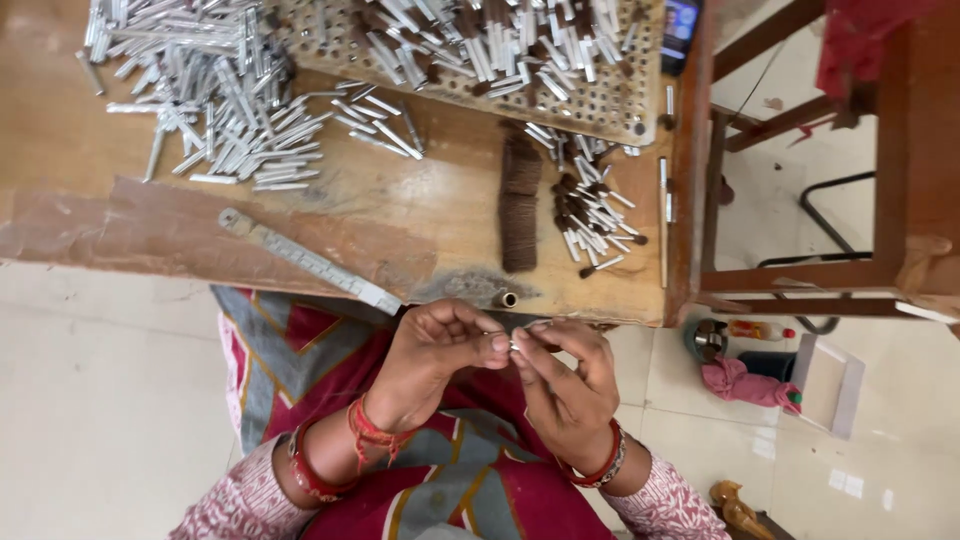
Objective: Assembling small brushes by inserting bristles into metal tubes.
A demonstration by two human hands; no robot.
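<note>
At upper left, silver tubes (215, 95) are heaped within reach. At lower centre, a small silver piece (513, 343) is pinched between the left hand (440, 355) and right hand (565, 385), both closed on it, kept close for fine fingertip work.

Left hand (430, 355) and right hand (565, 385) met fingertip to fingertip below the table (420, 220) edge. Ahead of them lay a bristle bundle (519, 205); a ruler (310, 262) ahead-left, a tube pile (215, 90) beyond it. A perforated board (480, 50) sat farthest ahead.
</note>
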